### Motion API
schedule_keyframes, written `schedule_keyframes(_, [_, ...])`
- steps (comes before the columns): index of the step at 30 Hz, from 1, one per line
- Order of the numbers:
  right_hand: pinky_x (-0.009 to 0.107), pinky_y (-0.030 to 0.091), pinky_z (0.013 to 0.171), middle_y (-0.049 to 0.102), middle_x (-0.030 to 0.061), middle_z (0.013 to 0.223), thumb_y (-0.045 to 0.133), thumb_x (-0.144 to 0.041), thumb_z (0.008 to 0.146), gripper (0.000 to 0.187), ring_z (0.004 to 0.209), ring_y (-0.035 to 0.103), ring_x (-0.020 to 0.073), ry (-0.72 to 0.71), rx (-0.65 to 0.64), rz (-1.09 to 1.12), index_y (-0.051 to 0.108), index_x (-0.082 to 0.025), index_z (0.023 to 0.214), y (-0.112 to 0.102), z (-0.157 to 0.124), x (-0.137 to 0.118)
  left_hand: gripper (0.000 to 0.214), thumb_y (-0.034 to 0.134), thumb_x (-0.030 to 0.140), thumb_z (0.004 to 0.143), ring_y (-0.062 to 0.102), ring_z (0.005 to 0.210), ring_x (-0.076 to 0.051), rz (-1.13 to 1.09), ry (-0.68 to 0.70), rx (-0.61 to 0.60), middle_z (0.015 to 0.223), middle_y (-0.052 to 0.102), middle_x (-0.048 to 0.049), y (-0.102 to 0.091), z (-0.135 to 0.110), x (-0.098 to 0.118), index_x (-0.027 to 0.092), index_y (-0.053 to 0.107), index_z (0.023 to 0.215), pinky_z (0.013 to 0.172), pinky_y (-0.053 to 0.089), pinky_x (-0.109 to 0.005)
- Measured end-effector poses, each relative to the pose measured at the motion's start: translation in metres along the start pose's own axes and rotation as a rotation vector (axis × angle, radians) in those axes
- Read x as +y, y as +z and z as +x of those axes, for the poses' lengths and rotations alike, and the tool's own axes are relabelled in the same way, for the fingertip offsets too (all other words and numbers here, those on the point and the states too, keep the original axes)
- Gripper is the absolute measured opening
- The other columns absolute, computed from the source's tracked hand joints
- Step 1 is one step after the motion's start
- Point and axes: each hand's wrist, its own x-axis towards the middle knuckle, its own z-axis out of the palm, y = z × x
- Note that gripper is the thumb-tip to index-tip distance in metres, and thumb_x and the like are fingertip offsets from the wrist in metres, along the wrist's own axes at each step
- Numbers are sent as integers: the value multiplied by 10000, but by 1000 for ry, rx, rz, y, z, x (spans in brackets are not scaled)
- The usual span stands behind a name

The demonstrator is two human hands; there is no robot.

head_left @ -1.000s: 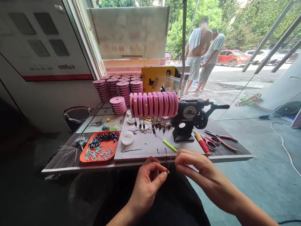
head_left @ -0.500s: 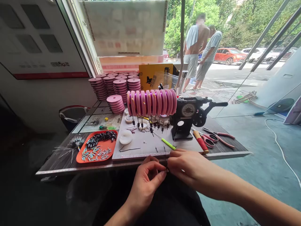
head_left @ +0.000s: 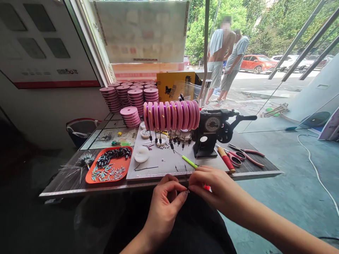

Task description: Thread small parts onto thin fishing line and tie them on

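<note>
Workbench [head_left: 265, 170] in a street-front room: pink spools [head_left: 180, 115] fill the hand-cranked winder [head_left: 212, 132], dark fittings [head_left: 156, 140] already hanging below. Off the front edge, left hand [head_left: 166, 203] and right hand [head_left: 212, 185], fingertips pinched together, grip a fine line [head_left: 188, 190], apparently unfinished.

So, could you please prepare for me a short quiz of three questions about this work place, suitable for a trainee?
1. Multiple choice: what colour is the tray of small parts?
A) blue
B) orange
C) white

2. True or false: the left hand and the right hand are close together, in front of the black machine.

3. Fill in the blank: in the picture, the pliers lie to the ____ of the black machine's base.

Key: 1. B; 2. true; 3. right.
</note>
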Motion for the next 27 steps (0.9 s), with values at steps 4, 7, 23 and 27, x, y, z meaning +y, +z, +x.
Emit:
schedule_keyframes(4, [226, 377, 563, 543, -4, 642, 549, -202, 830, 143, 604, 499, 132, 90, 177, 343, 618, -162, 711, 13, -6, 6, 101, 673, 239, 669, 418, 595, -105, -180, -135, -5, 674, 477, 14, 1, 2, -2, 158, 658, 611, 547, 330, -222])
schedule_keyframes(7, [227, 372, 554, 521, -16, 619, 566, -251, 825, 168, 589, 475, 126, 136, 213, 491, 632, -163, 699, 23, -6, 10, 36, 632, 159, 624, 388, 521, -73, -290, -222, -28, 699, 499, 21, 1, 2, -5, 161, 662, 645, 480, 296, -211])
schedule_keyframes(23, [229, 354, 534, 501, -19, 593, 579, -282, 807, 191, 575, 439, 120, 162, 215, 587, 641, -153, 680, 30, -2, 14, 238, 474, 46, 500, 356, 491, -66, -333, -286, -21, 658, 528, 32, 1, 0, -4, 157, 649, 618, 455, 283, -200])
schedule_keyframes(27, [227, 359, 538, 517, -19, 595, 588, -274, 808, 187, 568, 447, 116, 150, 208, 582, 645, -155, 676, 30, -2, 12, 246, 466, 43, 488, 347, 488, -66, -344, -287, -18, 642, 536, 35, 2, 0, -2, 161, 648, 605, 451, 276, -198])
